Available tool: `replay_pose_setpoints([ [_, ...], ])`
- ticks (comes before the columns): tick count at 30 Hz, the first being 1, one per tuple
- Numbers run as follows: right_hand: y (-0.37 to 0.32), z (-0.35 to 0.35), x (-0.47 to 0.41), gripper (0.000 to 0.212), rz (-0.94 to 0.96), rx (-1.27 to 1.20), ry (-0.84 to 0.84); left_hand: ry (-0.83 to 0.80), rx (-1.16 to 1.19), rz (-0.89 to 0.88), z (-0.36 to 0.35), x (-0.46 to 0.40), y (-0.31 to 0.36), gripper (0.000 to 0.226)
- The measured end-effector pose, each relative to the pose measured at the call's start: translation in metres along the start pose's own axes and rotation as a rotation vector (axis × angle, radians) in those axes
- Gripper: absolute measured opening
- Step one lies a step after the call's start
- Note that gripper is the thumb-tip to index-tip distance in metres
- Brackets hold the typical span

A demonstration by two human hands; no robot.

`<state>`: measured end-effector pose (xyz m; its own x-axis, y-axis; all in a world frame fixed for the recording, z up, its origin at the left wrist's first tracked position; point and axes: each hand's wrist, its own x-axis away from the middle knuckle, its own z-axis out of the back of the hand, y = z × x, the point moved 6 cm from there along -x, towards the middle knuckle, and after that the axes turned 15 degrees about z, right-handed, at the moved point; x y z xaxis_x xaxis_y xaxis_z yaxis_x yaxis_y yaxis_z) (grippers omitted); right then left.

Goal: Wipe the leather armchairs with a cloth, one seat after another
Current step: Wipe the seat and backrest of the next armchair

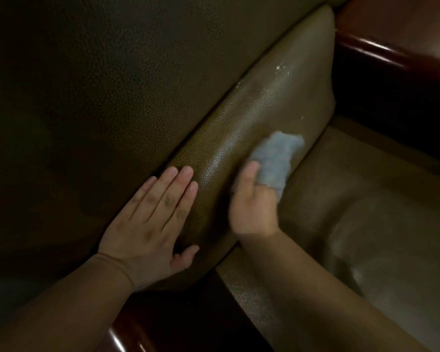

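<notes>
I take the padded leather armrest [259,128] as my reference. Its long axis runs diagonally, from the lower left near the wrists up to the upper right corner, where it ends beside a glossy reddish wooden rail [381,50]. To its left, touching along a seam, lies a darker leather panel [112,85] of the same armchair. To its right and lower sits the seat cushion [366,212], its surface dull and streaked.

The grey cloth [277,158] lies on the right flank of the armrest, about midway along it, bunched and elongated roughly along the same diagonal. White specks [280,67] show on the armrest beyond the cloth, toward the far end.

I see the right hand [254,207] blurred, fingers curled round the near end of the cloth, thumb lying on top of it, pressing it to the leather. The left hand [150,224] lies flat on the near end of the armrest, fingers straight and close together pointing up the axis, thumb spread aside; it holds nothing.

A second wooden rail [127,336] shows below the armrest's near end.
</notes>
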<state>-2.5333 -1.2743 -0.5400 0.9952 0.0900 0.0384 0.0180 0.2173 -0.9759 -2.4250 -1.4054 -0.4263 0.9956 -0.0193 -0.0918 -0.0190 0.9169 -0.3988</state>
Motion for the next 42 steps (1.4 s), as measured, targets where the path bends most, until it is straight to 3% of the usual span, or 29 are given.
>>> replay_pose_setpoints([
  [3,-0.068,-0.013,-0.011,0.089,0.39,0.154,-0.098,0.002,0.025,-0.006,0.0,0.0,0.0,0.107],
  [6,-0.069,0.007,-0.044,0.081,0.529,0.22,0.093,0.021,0.021,-0.002,0.0,0.001,0.001,0.105],
  [8,-0.032,0.016,-0.059,0.08,0.421,0.169,0.163,0.024,0.019,0.0,0.0,0.001,0.002,0.103],
  [12,0.048,0.039,-0.053,0.067,-0.206,-0.05,0.258,0.023,0.004,-0.001,0.0,0.002,0.001,0.102],
  [15,0.037,0.031,-0.035,0.07,-0.293,-0.072,0.206,0.02,-0.003,0.008,-0.001,0.001,0.001,0.1],
  [16,0.016,0.024,-0.027,0.067,-0.218,-0.082,0.195,0.019,-0.008,0.01,-0.002,0.001,0.001,0.1],
  [18,-0.043,0.011,-0.017,0.065,0.132,-0.056,0.116,0.025,0.005,0.009,-0.003,0.001,0.002,0.102],
  [21,-0.113,-0.004,-0.022,0.068,0.729,0.33,-0.109,0.036,0.03,-0.005,-0.003,0.002,0.002,0.105],
  [22,-0.118,-0.003,-0.03,0.067,0.776,0.396,-0.128,0.041,0.034,-0.001,-0.004,0.002,0.001,0.105],
  [25,-0.109,0.025,-0.066,0.061,0.572,0.265,-0.01,0.02,0.017,0.014,0.0,0.001,0.002,0.104],
  [29,-0.048,0.068,-0.126,0.066,0.071,0.167,0.028,-0.098,-0.033,0.008,0.005,-0.004,0.001,0.101],
  [32,0.004,0.086,-0.127,0.073,-0.392,0.078,-0.097,-0.212,-0.043,-0.004,0.02,-0.006,0.003,0.099],
  [34,-0.015,0.081,-0.091,0.067,-0.441,0.011,-0.232,-0.196,-0.058,0.0,0.035,-0.025,0.008,0.095],
  [37,-0.077,0.061,-0.059,0.061,-0.227,-0.072,-0.384,-0.034,-0.022,0.025,0.058,-0.103,0.022,0.091],
  [39,-0.108,0.051,-0.072,0.065,0.048,-0.071,-0.45,-0.002,-0.045,-0.001,0.057,-0.152,0.033,0.097],
  [42,-0.109,0.057,-0.123,0.07,0.506,0.261,-0.426,-0.002,-0.121,-0.008,0.034,-0.167,0.041,0.099],
])
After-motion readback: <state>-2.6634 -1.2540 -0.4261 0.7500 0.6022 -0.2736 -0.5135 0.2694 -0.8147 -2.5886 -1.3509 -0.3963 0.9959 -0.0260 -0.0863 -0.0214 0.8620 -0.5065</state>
